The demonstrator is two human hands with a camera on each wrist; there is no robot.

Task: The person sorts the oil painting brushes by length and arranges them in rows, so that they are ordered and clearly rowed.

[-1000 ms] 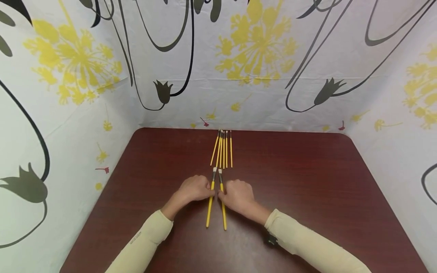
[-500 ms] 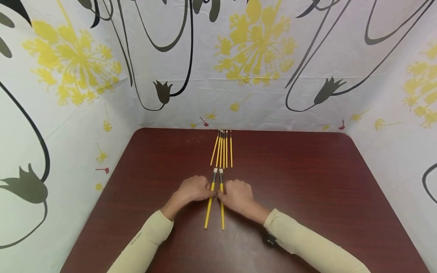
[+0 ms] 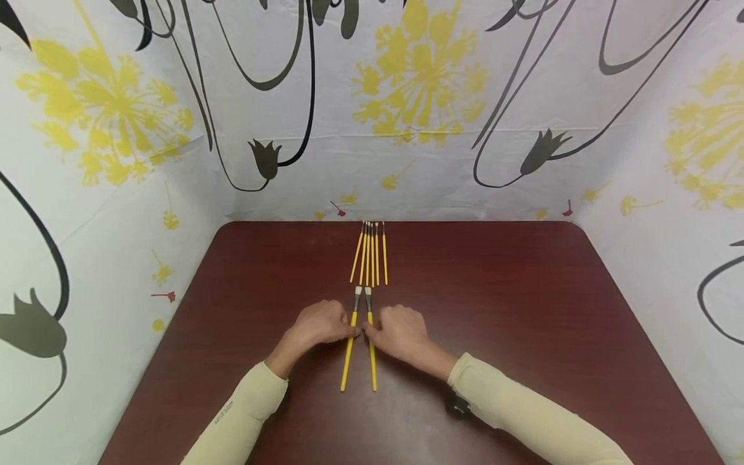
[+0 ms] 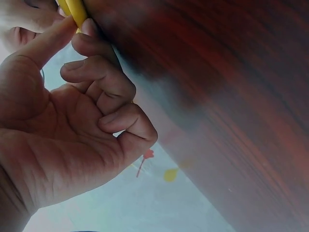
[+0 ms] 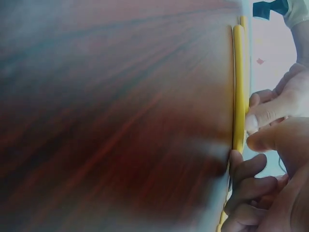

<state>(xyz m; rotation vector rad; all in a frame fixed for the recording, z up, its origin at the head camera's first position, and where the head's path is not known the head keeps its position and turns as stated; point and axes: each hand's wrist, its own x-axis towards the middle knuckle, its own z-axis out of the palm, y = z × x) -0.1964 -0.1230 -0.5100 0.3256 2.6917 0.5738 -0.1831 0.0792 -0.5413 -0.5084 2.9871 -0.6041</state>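
Note:
Two flat paintbrushes with yellow handles and pale bristles lie on the table in the head view, bristles pointing away and handle ends apart. My left hand (image 3: 322, 323) pinches the left paintbrush (image 3: 347, 361) by its handle between thumb and index finger; the left wrist view shows that yellow handle (image 4: 76, 13) at the fingertips, other fingers curled loosely. The right paintbrush (image 3: 372, 367) is pinched the same way by my right hand (image 3: 401, 330). Up close in the right wrist view, its handle (image 5: 238, 87) stands in front of the other one. The bristle tips are near each other, slightly apart.
Just beyond the bristles, several thinner yellow-handled brushes (image 3: 372, 261) fan out toward the back edge of the dark red-brown table (image 3: 494, 278). A white cloth (image 3: 325, 161) with grey and yellow flower prints hangs around the back and sides.
The head view has shifted a little. The left paintbrush slants slightly more, while the right one lies a bit straighter. Both hands keep their hold in nearly the same place.

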